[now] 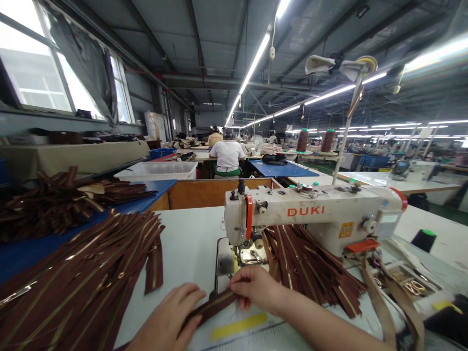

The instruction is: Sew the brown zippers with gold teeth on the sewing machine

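A brown zipper (215, 304) with a gold tooth line runs between my two hands in front of the sewing machine (285, 209). My right hand (256, 287) pinches its far end just before the presser foot and needle plate. Farther down the strip, my left hand (168, 314) has the zipper between thumb and fingers; part of the strip is hidden under it. Left of my hands lies a large pile of brown zippers (87, 268). Another bunch of zippers (310, 273) rests under the machine's arm, right of the needle.
A small box of metal rings (413, 287) and hanging tan straps (380, 312) are at the right. A black thread cone (424, 241) stands behind them. More brown strips lie on a blue table (153, 195) at the left. A person in a white shirt (227, 155) sits ahead.
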The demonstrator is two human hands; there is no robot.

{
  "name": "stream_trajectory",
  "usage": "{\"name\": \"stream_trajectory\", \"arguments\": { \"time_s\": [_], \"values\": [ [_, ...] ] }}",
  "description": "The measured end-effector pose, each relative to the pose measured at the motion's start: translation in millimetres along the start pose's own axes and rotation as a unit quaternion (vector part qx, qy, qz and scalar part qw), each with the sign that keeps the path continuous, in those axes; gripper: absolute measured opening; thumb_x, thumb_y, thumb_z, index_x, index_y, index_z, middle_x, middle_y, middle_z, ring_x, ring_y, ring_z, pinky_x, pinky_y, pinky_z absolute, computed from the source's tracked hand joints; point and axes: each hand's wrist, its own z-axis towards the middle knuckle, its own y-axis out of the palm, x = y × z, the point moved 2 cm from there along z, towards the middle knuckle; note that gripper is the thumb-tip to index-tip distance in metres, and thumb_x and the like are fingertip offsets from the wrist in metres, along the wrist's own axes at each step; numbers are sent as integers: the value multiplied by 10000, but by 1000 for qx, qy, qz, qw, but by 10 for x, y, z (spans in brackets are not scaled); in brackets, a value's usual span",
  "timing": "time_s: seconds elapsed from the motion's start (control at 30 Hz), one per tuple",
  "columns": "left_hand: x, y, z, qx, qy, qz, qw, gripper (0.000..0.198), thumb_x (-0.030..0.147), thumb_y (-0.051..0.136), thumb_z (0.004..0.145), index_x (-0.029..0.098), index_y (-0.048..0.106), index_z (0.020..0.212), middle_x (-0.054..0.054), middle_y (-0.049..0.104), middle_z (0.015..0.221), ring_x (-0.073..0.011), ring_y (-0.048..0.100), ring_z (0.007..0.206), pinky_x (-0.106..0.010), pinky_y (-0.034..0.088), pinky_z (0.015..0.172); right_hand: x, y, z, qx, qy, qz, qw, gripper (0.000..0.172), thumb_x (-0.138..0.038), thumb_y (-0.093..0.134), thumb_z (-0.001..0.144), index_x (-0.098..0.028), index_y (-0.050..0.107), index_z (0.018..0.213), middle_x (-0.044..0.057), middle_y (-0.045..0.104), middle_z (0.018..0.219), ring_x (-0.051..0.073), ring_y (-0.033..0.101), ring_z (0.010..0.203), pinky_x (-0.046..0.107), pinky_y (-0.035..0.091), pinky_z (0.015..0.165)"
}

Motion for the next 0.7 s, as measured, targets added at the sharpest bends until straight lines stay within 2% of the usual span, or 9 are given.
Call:
{"name": "stream_trajectory", "arguments": {
  "time_s": [0.1, 0.2, 0.37, 0.43, 0.5, 0.6, 0.7],
  "values": [
    [294, 156, 51, 18, 133, 49, 990, 382, 140, 509, 759, 232, 570, 1124, -44, 641, 1074, -214, 614, 944, -304, 524, 822, -32, 22, 13, -8, 3, -5, 1000, 268, -416, 673, 735, -155, 614, 747, -68, 532, 478, 58, 467, 372, 188, 385, 431],
    [459, 247, 194, 28, 180, 55, 982, 365, 21, 405, 763, 173, 576, 1047, -59, 649, 944, -202, 612, 860, -315, 531, 789, -57, 33, 24, -10, 4, -20, 1000, 243, -396, 658, 753, -158, 608, 742, -73, 508, 447, 69, 478, 370, 189, 391, 427],
    [412, 382, 326, -30, 140, 30, 989, 285, -8, 394, 810, 172, 593, 906, -41, 618, 850, -183, 592, 787, -308, 536, 741, -62, -39, 20, 9, -12, -62, 998, 80, -213, 565, 811, -155, 620, 813, -74, 499, 451, 84, 487, 376, 196, 389, 427],
    [380, 418, 326, -54, 120, 28, 991, 254, 4, 411, 829, 173, 598, 860, -37, 604, 828, -183, 584, 779, -309, 534, 730, -54, -123, -30, 33, -37, -80, 996, 124, -134, 538, 800, -164, 635, 872, -69, 514, 496, 89, 509, 437, 203, 407, 479],
    [369, 429, 323, -62, 100, 15, 993, 236, 25, 424, 851, 175, 600, 805, -32, 590, 804, -182, 573, 778, -306, 528, 722, -56, -226, -111, 59, -87, -111, 988, 204, -75, 537, 769, -178, 655, 900, -44, 577, 603, 105, 557, 572, 219, 440, 593],
    [380, 411, 331, -47, 67, -33, 996, 224, 56, 443, 867, 179, 617, 794, -28, 585, 804, -177, 563, 793, -303, 516, 733, -81, -350, -247, 75, -192, -203, 957, 306, 12, 521, 705, -183, 682, 879, 6, 667, 813, 141, 596, 784, 252, 454, 753],
    [386, 394, 344, -37, 35, -83, 995, 219, 61, 461, 856, 180, 636, 800, -25, 587, 808, -171, 563, 792, -298, 510, 732, -115, -382, -324, 69, -257, -286, 921, 343, 44, 529, 679, -190, 695, 867, 19, 681, 862, 157, 598, 841, 272, 455, 794]
  ]
}}
